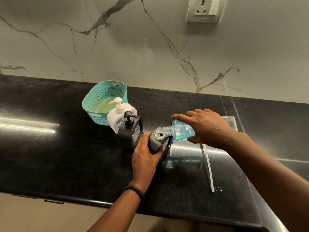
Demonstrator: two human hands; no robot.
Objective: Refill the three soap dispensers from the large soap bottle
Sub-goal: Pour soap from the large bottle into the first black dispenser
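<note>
My right hand (203, 126) grips the large clear soap bottle (181, 130) of blue liquid, tipped on its side with its threaded mouth just over the open neck of a black dispenser (158, 139). That dispenser has no pump on it, and my left hand (145, 156) holds it by its side. Left of it stands a second black dispenser (129, 131) with its black pump on. Behind that stands a white dispenser (119, 114) with a white pump.
A teal perforated basket (102, 101) sits at the back by the marble wall. A clear pump tube (207, 164) lies on the black counter (66, 156) to the right, with small drops near its end. A clear container (231, 122) is behind my right hand.
</note>
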